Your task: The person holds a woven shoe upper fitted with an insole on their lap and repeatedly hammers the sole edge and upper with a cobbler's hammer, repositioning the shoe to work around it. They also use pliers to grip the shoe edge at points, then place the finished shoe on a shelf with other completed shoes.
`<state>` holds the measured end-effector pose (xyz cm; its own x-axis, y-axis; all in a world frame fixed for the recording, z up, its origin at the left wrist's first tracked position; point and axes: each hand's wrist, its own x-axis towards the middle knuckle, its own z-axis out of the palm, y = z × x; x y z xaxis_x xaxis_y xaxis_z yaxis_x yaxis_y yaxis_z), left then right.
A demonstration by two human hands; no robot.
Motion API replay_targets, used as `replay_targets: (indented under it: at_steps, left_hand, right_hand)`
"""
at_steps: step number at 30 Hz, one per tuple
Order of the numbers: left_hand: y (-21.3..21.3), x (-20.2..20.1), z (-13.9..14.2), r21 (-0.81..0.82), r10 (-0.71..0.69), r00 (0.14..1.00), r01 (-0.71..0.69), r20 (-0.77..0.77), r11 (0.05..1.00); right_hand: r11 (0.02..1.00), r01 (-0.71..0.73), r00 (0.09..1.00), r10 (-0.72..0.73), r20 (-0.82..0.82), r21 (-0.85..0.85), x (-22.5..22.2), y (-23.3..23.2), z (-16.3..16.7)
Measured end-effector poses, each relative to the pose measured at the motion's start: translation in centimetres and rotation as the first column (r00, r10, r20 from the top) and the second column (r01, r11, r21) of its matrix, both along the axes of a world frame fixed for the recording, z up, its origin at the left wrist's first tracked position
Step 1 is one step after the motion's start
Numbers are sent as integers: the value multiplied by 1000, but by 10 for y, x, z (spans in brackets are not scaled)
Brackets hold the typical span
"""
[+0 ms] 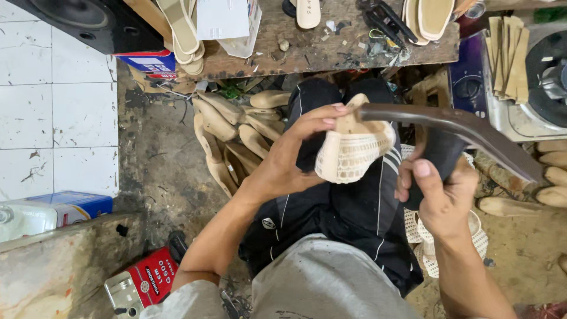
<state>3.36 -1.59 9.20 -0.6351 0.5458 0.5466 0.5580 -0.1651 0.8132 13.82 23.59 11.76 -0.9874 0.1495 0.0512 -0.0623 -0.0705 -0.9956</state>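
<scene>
Fingers of the left hand clamp the cream woven shoe upper on its wooden last.
Right hand at three o'clock grips a long dark curved metal tool, tip meeting the last's heel, steadied over the lap.

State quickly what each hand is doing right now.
Left hand: closed on the cream mesh shoe upper.
Right hand: closed on the dark curved tool, whose tip sits in the upper's opening.

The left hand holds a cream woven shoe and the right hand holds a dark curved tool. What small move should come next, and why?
Probably press the dark curved tool a little deeper: its tip already sits at the opening of the cream woven shoe, which the left hand steadies while the right hand grips the handle.
</scene>
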Motion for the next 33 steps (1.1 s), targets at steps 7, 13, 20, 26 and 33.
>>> replay_targets:
  at_steps: [7, 13, 20, 26, 33]
  left_hand:
    - [8, -6, 35, -188, 29, 974, -72, -223, 979]
    - [16, -2, 29, -194, -43, 994, 23, -98, 981]
    - [21, 1, 12, 33, -44, 999, 44, -7, 998]
    - [12, 6, 2, 57, -62, 996, 59, 67, 997]
    - [15, 8, -3, 58, 1, 1000, -2, 22, 998]
  right_hand:
    - [977, 208, 971, -211, -111, -39, 14, -20, -11]
    - [975, 211, 972, -202, -122, 62, 4, -41, -30]
    - [988, 141, 990, -142, -12, -57, 29, -3, 15]
    - [928, 93, 969, -167, -182, -361, 58, 19, 22]
    - [982, 123, 992, -127, 22, 142, 7, -19, 0]
